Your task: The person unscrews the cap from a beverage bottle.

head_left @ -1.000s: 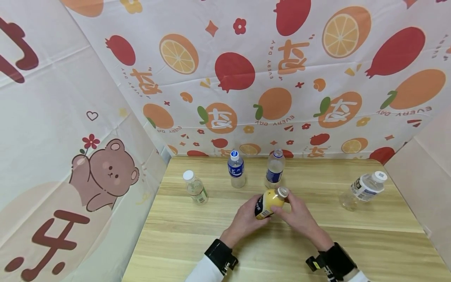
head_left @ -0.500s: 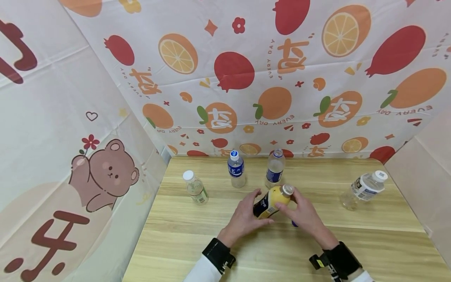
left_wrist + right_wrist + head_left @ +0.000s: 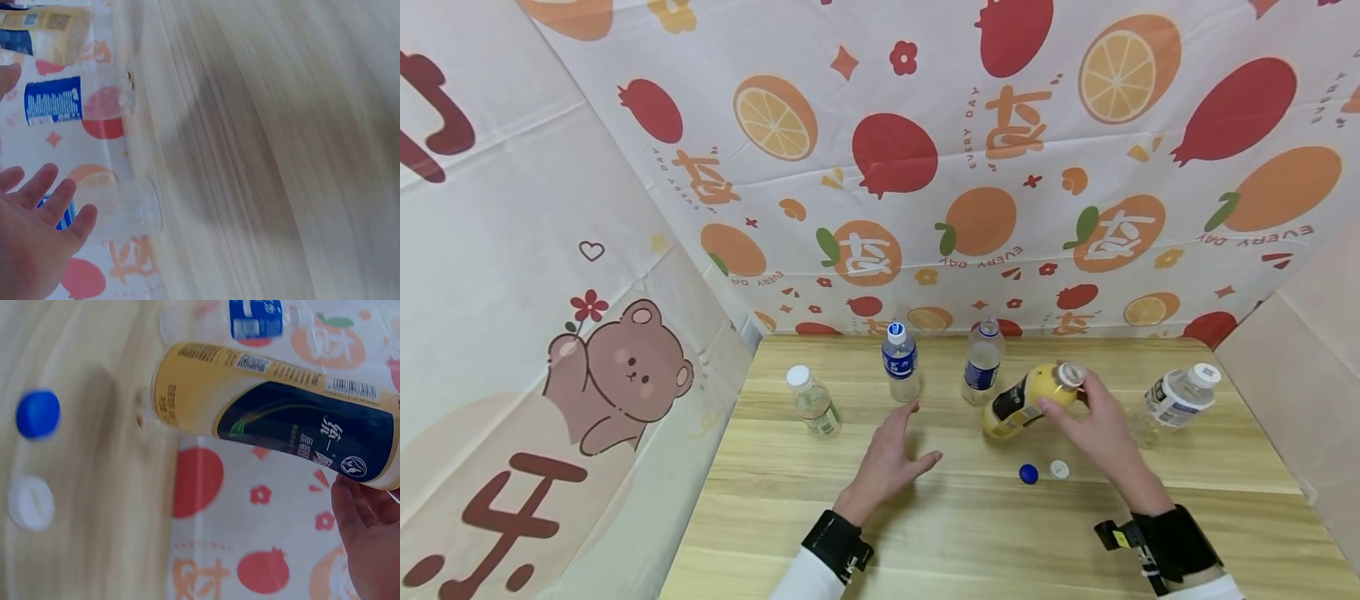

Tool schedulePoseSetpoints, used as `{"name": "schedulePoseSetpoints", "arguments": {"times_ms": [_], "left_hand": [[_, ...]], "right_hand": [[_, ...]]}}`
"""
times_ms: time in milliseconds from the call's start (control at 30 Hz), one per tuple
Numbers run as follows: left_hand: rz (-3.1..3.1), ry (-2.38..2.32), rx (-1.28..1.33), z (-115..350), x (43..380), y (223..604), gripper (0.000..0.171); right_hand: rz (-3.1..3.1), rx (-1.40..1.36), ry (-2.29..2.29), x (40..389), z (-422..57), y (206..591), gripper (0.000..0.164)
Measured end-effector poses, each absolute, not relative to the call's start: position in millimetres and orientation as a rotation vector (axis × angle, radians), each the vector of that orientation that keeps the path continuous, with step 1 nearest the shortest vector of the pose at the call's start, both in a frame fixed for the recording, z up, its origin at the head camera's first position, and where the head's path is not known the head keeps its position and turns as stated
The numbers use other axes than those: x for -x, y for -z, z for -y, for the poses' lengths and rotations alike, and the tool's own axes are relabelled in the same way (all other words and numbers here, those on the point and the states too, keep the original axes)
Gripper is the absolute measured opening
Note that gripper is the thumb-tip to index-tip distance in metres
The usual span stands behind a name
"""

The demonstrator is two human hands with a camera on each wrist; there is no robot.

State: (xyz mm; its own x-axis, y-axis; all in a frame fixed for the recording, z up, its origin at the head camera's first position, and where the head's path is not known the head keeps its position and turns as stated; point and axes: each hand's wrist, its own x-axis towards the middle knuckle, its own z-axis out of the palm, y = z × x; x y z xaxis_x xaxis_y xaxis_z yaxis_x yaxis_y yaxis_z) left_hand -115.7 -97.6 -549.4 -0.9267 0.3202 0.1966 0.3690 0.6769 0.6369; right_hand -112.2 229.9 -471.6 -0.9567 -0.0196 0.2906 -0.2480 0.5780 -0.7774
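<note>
In the head view my right hand (image 3: pixel 1101 429) grips a yellow drink bottle (image 3: pixel 1026 404) with a dark label, up by its pale neck. The bottle leans, its base toward the left; the right wrist view shows its printed dark label (image 3: pixel 306 428) and my fingers at the upper end. My left hand (image 3: pixel 887 458) is spread and holds nothing, fingertips just in front of a blue-capped clear bottle (image 3: pixel 902 367). Right of that stands a clear bottle with a blue label (image 3: pixel 982 367) and no cap. A blue cap (image 3: pixel 1028 474) and a white cap (image 3: pixel 1059 470) lie below the yellow bottle.
A white-capped clear bottle (image 3: pixel 815 404) with a green label stands at the left of the wooden table (image 3: pixel 970 542). Another white-capped clear bottle (image 3: pixel 1176 400) is at the right, beyond my right hand. A fruit-printed cloth (image 3: pixel 917 233) hangs behind the table.
My right hand has carried the yellow bottle to the right. The left hand has let go of it and moved left. Both caps on the table have come into sight.
</note>
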Motion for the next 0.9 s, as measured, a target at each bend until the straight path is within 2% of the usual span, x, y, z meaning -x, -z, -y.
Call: {"name": "schedulePoseSetpoints", "arguments": {"times_ms": [267, 600, 900], "left_hand": [[2.790, 0.987, 0.521, 112.3, 117.2, 552.1, 0.087], [2.764, 0.960, 0.537, 122.4, 115.9, 558.6, 0.085], [2.768, 0.978, 0.531, 123.7, 116.4, 560.0, 0.084]], "right_hand": [[2.499, -0.163, -1.166, 132.3, -249.3, 458.5, 0.058], [2.613, -0.064, -1.219, 158.0, -253.7, 457.3, 0.074], [2.634, -0.093, -1.162, 178.3, -251.4, 472.8, 0.071]]}}
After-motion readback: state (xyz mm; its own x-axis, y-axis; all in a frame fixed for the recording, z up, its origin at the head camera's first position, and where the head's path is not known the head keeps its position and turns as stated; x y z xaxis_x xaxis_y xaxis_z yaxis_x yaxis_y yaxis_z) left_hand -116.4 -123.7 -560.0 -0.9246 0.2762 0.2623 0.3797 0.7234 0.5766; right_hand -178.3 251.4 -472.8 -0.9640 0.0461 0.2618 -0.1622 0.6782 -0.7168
